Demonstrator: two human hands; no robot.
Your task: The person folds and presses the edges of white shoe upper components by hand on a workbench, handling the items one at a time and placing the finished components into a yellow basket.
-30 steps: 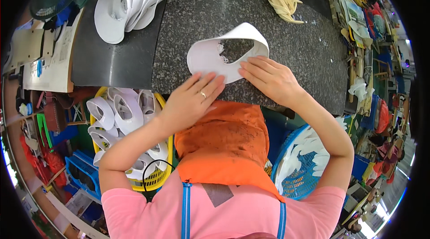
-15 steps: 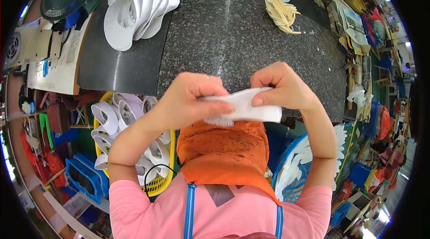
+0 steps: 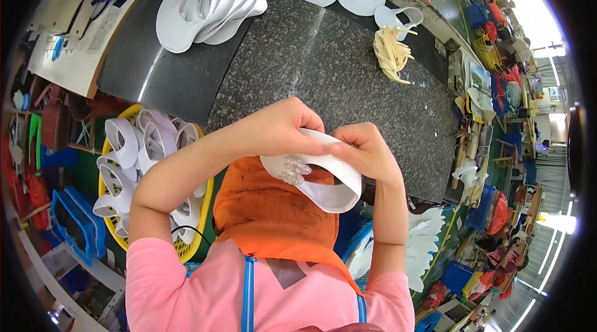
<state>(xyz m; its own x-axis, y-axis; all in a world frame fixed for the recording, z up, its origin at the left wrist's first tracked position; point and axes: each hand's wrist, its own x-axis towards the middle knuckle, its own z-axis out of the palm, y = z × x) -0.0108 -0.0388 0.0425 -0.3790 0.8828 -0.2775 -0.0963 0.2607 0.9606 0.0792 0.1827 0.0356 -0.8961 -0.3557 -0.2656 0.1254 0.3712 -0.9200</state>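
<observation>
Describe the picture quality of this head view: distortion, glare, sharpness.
Head view: strong fisheye, the granite table edges bow and a black rim rings the frame; daylight blows out the upper right; a sheen streaks the dark slab; both hands, left hand and right hand, and the white shoe upper are sharp.

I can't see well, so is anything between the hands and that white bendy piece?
No, nothing visible is. The left hand and the right hand both grip the white curved piece directly, above the orange apron, with the clear sparkly ornament on its inner side.
</observation>
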